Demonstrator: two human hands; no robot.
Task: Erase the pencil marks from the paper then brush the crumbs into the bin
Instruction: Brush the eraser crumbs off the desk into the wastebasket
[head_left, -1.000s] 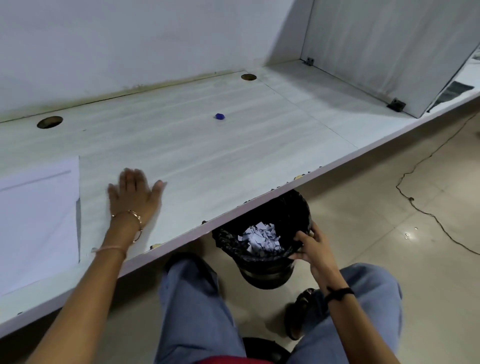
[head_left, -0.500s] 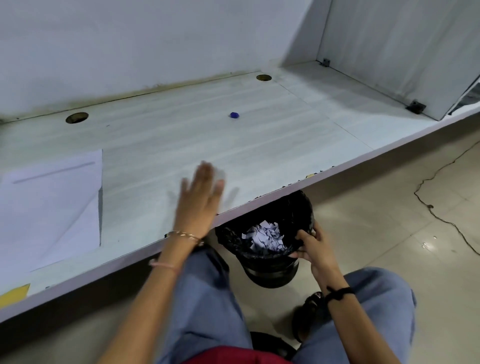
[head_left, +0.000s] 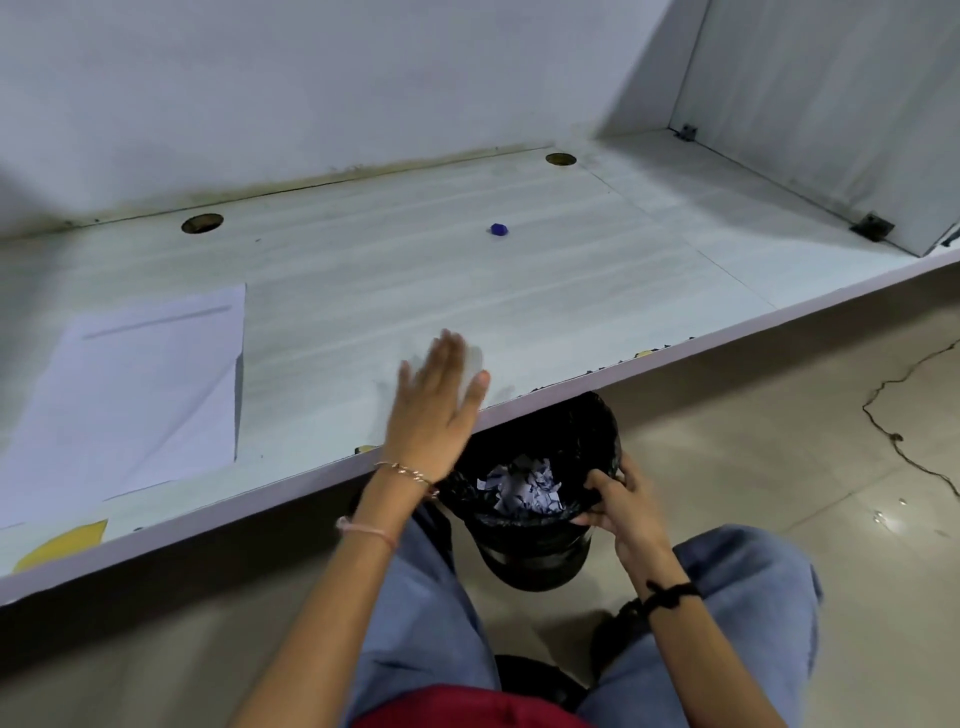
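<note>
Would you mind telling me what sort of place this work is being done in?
Probably an office or study workstation: a long pale desk with a round cable hole, a partition panel bracketed to it at the right, and a small lined bin under its edge.

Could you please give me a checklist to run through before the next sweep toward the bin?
1. The bin sits below the desk edge: ok.
2. The right hand grips the bin rim: ok.
3. The left hand is flat, fingers straight, at the edge: ok.
4. Any crumbs on the desk: cannot tell, too small to see.
5. The paper lies apart from the left hand: ok, off to its left.
6. The eraser is out of the path: ok, far back.
</note>
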